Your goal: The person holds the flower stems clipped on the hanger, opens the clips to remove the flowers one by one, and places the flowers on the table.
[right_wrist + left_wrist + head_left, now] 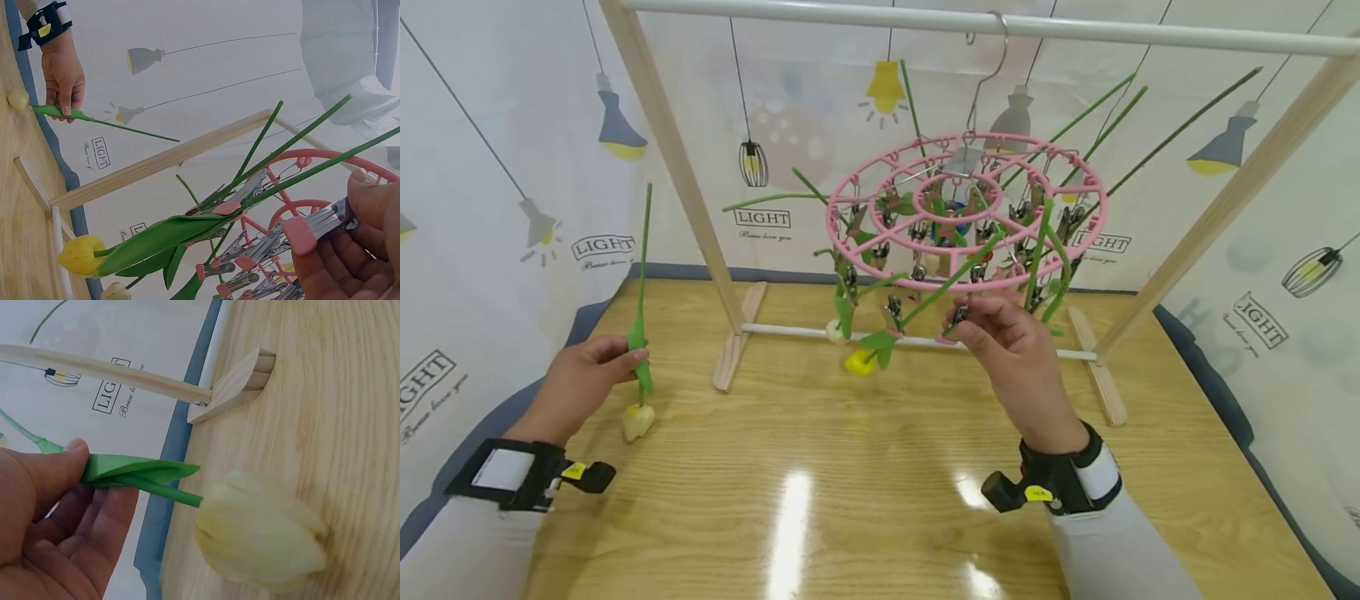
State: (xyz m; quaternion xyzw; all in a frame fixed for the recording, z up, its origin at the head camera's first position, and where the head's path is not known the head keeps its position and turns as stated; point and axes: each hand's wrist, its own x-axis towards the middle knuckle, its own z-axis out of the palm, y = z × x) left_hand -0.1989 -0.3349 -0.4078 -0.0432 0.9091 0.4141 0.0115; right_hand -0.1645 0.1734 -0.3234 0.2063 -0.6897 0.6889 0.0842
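While several flowers (861,362) hang clipped on pink hanger (953,265), pale tulip (638,422) not yet clipped: left hand (583,379) pinches it over worktop (715,500), well apart from hanger. Right hand (1018,358) pinches clip (322,226) at hanger's near side, no flower in it.

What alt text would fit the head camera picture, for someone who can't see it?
A person's left hand holds a pale flower upside down, while the right hand pinches a metal clip under a round pink hanger. Other flowers hang from it, below a white rail and above a wooden table.
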